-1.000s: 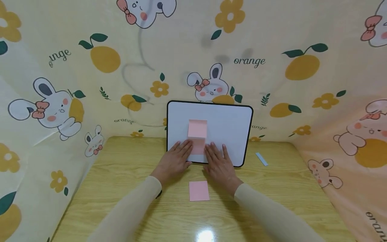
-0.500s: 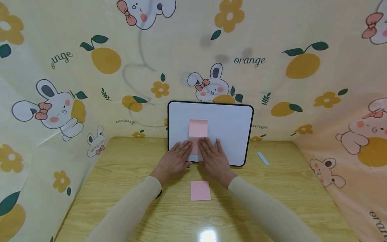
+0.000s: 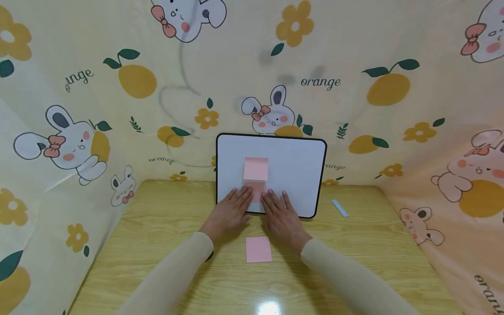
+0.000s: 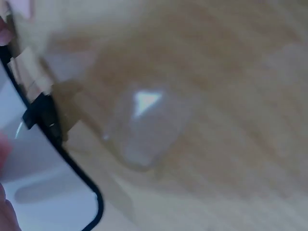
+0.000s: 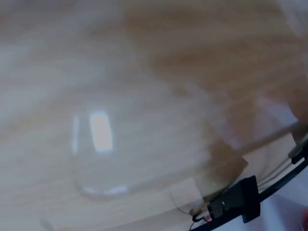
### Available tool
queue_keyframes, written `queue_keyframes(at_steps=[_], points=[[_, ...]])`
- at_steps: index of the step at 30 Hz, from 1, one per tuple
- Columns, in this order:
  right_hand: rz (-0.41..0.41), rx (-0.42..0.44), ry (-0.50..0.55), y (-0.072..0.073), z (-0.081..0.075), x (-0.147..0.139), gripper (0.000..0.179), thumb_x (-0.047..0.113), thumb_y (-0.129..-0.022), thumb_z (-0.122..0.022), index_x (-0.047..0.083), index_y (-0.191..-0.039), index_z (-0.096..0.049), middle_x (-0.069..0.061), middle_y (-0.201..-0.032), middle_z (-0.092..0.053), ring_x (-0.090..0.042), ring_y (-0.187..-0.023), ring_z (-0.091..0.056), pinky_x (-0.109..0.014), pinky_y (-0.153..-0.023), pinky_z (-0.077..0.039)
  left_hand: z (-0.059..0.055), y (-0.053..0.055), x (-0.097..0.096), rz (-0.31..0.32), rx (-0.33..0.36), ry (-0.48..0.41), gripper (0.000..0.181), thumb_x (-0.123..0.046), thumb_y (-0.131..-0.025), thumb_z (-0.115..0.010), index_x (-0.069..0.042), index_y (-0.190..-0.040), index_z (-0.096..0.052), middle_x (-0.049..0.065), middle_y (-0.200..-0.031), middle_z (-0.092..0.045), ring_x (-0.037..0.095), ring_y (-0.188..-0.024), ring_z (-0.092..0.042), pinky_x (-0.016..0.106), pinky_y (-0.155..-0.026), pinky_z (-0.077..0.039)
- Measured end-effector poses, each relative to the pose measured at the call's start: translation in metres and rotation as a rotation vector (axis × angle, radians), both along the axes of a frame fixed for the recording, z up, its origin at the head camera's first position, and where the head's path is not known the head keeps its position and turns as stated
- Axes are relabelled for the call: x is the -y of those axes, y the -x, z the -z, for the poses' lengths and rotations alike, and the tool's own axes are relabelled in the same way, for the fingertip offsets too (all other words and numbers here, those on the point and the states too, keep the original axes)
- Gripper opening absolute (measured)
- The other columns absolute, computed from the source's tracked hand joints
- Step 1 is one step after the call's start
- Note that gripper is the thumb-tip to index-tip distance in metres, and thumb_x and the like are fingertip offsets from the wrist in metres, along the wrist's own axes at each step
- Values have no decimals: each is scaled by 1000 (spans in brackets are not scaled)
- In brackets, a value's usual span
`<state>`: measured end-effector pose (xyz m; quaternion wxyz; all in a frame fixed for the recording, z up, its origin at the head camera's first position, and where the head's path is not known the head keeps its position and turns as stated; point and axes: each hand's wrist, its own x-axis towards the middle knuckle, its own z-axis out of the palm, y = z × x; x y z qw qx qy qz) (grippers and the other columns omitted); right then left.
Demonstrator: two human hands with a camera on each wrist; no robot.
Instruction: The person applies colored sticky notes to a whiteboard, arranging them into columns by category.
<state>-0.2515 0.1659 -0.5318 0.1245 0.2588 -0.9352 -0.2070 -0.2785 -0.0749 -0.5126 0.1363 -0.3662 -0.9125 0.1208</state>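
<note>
A person's left hand (image 3: 228,214) and right hand (image 3: 284,219), fingers straight, rest on a black-framed whiteboard (image 3: 297,173), flanking its lower pink sticky note (image 3: 257,190).

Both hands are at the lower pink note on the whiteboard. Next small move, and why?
I'd probably lift the right hand toward the loose pink note. The upper pink note and lower pink note are on the whiteboard; the loose one lies on the table in front, and the left hand, over the lower one's left edge, could steady it.
</note>
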Motion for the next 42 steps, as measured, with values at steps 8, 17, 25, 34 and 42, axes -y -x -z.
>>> queue_keyframes(at_steps=[8,17,25,34,42], points=[[-8,10,-28,-8,7,-5,79,55,-110,-40,9,-170,-16,-6,-178,-10,-28,-166,-2,-59,-134,-7,12,-12,4,-10,76,-3,68,-48,-114,-35,-6,-168,-25,8,-176,-19,24,-164,-15,44,-135,-15],[-47,30,56,-11,11,-7,74,51,-110,-43,8,-168,-27,-7,-176,-22,-28,-165,-12,-60,-133,-12,14,-23,3,-37,164,-62,67,-48,-115,-33,-5,-166,-29,10,-175,-23,26,-164,-18,45,-135,-17],[-64,1,116,-19,10,-7,64,48,-108,-50,7,-156,-51,-7,-163,-49,-29,-158,-35,-64,-128,-27,12,-37,-5,-106,269,-165,69,-48,-113,-39,1,-162,-37,17,-172,-30,33,-162,-24,48,-133,-23],[-37,-22,304,-28,10,-19,53,39,-103,-66,6,-144,-61,-11,-147,-62,-32,-139,-53,-67,-123,-32,15,-67,-12,-159,361,-301,71,-47,-109,-53,2,-159,-43,22,-167,-39,37,-158,-32,52,-128,-33],[-4,-76,435,-40,1,-46,48,31,-97,-76,2,-134,-66,-16,-137,-67,-37,-128,-61,-70,-117,-39,18,-103,-20,-150,442,-322,66,-46,-108,-56,-2,-157,-48,18,-162,-47,37,-155,-40,55,-126,-36]])
